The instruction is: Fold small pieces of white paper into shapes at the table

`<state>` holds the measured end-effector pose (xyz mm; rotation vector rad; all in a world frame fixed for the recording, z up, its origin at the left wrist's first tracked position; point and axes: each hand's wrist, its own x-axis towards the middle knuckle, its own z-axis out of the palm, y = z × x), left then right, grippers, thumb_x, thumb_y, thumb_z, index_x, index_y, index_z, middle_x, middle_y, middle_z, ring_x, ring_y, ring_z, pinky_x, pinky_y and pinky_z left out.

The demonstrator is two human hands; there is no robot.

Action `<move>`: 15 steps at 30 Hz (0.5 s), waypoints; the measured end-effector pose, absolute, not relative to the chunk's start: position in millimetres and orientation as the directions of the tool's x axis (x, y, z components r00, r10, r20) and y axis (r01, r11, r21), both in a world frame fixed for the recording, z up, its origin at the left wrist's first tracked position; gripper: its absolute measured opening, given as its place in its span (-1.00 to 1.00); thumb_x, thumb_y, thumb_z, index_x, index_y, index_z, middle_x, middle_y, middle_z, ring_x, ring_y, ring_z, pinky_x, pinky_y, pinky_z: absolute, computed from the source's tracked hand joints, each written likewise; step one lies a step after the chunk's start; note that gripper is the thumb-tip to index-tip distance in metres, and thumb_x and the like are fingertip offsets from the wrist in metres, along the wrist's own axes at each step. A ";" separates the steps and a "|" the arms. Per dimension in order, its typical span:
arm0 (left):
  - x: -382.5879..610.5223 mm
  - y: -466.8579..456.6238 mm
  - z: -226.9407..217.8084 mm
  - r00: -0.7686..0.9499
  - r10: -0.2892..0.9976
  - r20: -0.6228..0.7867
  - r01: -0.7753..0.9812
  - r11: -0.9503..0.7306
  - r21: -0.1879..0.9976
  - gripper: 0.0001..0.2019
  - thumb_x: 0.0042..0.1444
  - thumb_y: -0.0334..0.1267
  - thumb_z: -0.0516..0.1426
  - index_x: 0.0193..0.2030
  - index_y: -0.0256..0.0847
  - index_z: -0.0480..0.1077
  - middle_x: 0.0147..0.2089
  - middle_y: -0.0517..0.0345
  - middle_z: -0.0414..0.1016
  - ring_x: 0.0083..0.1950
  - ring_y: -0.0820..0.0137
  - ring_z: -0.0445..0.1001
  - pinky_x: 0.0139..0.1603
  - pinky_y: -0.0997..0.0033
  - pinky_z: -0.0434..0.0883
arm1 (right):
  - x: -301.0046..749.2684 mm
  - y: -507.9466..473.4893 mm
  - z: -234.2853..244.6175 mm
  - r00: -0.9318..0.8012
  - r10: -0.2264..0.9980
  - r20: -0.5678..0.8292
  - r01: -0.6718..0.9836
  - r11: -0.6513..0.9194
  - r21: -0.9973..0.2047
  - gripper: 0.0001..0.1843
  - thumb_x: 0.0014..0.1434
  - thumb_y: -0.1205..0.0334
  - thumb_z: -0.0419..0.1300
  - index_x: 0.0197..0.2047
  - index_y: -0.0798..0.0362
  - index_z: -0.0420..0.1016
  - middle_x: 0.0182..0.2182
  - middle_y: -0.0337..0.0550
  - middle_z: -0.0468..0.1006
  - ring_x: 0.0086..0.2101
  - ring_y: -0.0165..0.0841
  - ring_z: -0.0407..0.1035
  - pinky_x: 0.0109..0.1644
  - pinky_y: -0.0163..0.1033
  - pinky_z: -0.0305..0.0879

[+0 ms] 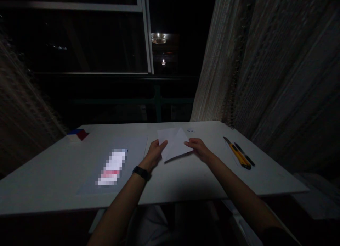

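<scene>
1. The left hand is pinching the left edge of a folded white paper, its thumb lying on top; its other fingers are hiding behind the sheet.
2. The right hand is gripping the paper's right corner, thumb and fingers closing on it; its fingertips are hard to make out.
3. The paper is tilting above the middle of the white desk, between both hands. A slanting fold line is crossing it, but dim light is blurring the layers.
4. A dark band is circling the left wrist, its face not showing clearly.
5. Small dark marks are lying beyond the right hand, too small to identify.
6. Left of the hands, a bright pixelated rectangle is resting over a large pale sheet; the blocks are hiding its details.
7. To the right, a yellow cutter is lying just beside a dark pen.
8. A blue, red and white block is sitting near the desk's far left corner.
9. Curtains are hanging on both sides, running out of view; darkness is swallowing most of the window.
</scene>
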<state>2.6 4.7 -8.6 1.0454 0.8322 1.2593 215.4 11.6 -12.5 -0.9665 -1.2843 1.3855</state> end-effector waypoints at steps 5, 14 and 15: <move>2.6 0.8 -3.4 0.224 0.973 0.058 -0.385 0.034 0.922 -0.61 -0.19 -0.35 0.29 -0.16 -0.38 0.39 -0.18 -0.09 0.52 -0.15 0.25 0.48 -0.10 0.28 0.37 | 213.7 14.2 -15.7 -0.179 0.983 0.030 -0.189 -0.005 -0.982 -0.63 -0.24 0.09 0.37 -0.38 0.06 0.36 -0.53 -0.28 0.48 -0.50 -0.36 0.39 -0.45 -0.21 0.39; 2.4 -1.5 -0.2 0.248 0.968 0.028 -0.402 0.076 0.913 -0.61 -0.10 -0.25 0.25 -0.10 -0.33 0.36 -0.14 -0.11 0.49 -0.20 0.30 0.49 -0.28 0.41 0.42 | 216.0 17.2 -18.9 -0.208 0.976 0.070 -0.166 0.035 -0.985 -0.60 -0.25 0.12 0.38 -0.35 0.11 0.39 -0.55 -0.19 0.54 -0.53 -0.33 0.44 -0.46 -0.25 0.37; 2.5 -1.6 0.1 0.242 0.970 0.015 -0.400 0.086 0.913 -0.62 -0.10 -0.24 0.25 -0.12 -0.33 0.36 -0.15 -0.10 0.50 -0.20 0.30 0.49 -0.29 0.42 0.42 | 216.1 16.9 -18.5 -0.216 0.974 0.070 -0.161 0.036 -0.986 -0.59 -0.26 0.11 0.38 -0.34 0.11 0.40 -0.55 -0.19 0.54 -0.54 -0.32 0.44 -0.46 -0.25 0.37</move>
